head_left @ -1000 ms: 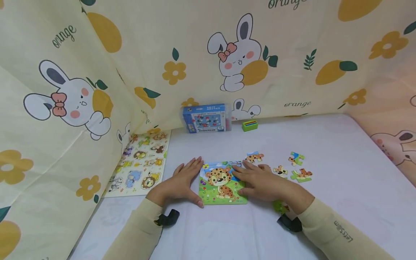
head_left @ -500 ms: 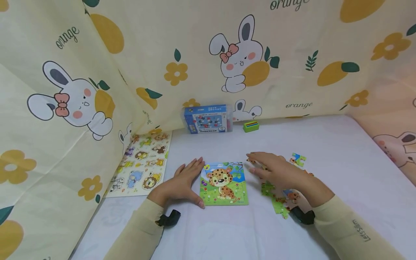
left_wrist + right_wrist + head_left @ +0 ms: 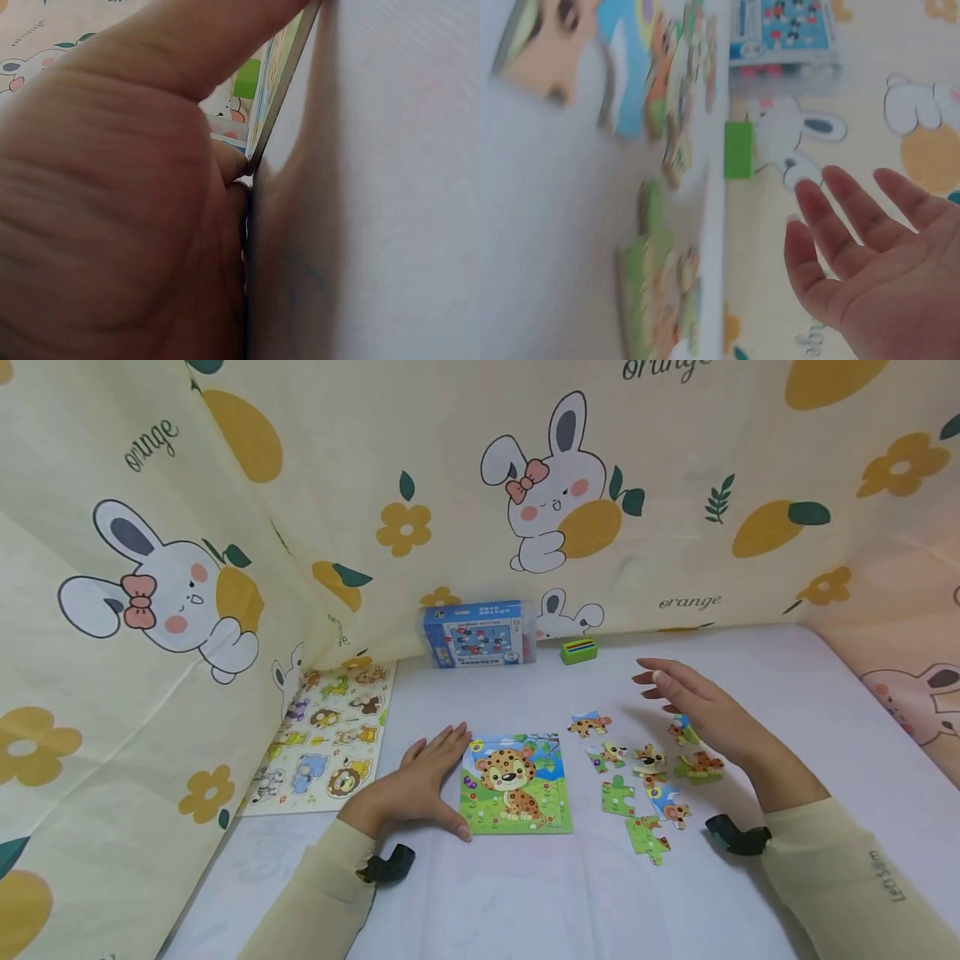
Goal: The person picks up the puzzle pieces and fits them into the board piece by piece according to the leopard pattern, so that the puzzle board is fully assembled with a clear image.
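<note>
A square puzzle board [image 3: 517,785] with a cartoon leopard cub lies on the white table. My left hand [image 3: 408,785] rests at its left side, thumb and fingers spread, the thumb tip at the lower left corner. In the left wrist view the thumb lies along the board's edge [image 3: 283,90]. To the board's right lie several loose jigsaw pieces, among them a green one [image 3: 618,796] and a spotted one [image 3: 588,724]. My right hand [image 3: 701,702] is raised over the farther pieces, fingers loosely bent and holding nothing; it partly covers a blue-green piece [image 3: 682,731].
An animal sticker sheet [image 3: 322,735] lies at the left against the cloth wall. At the back stand a blue box [image 3: 480,635] in clear packaging and a small green block [image 3: 578,651] with coloured stripes. Printed rabbit cloth [image 3: 450,485] encloses the table.
My right hand has left the board, passed over the loose pieces and risen to the back right, uncovering most of them. The left hand has stayed at the board's left edge.
</note>
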The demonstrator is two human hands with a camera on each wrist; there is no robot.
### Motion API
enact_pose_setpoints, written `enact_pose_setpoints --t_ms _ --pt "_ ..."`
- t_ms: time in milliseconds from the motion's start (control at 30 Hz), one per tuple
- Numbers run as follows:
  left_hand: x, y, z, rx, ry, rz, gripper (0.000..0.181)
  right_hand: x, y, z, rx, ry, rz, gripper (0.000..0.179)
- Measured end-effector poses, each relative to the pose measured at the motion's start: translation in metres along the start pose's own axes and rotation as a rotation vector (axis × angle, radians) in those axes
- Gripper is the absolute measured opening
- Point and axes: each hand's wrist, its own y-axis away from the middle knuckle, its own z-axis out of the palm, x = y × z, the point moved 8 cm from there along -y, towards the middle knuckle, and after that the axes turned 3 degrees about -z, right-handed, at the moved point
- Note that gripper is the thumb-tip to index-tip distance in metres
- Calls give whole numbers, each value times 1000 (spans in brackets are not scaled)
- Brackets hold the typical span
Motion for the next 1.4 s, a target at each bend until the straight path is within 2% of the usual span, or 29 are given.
enact_pose_setpoints --t_ms 133,367,500,633,900,1033,1233,1333,1400 --pt "2 2 -1 0 10 5 152 11 0 -6 44 -58 2 54" --pt "2 2 -1 3 12 12 151 31 -4 4 47 -133 46 58" --pt "1 2 -2 0 7 5 152 40 -6 9 31 -140 85 60" --pt "0 0 -2 2 -1 8 152 47 -4 8 26 -103 108 61" --pt "1 1 0 4 2 10 153 44 6 -9 68 -64 65 53" --pt "0 0 3 -5 2 -5 153 41 19 -8 31 -57 40 52" --pt "1 0 2 -5 4 -8 153 40 48 3 -73 -53 -14 58" --pt "1 0 0 -10 19 -10 154 40 61 9 -123 -3 -54 65" --pt "-1 0 0 -12 26 -13 155 44 68 13 -165 40 -46 67"
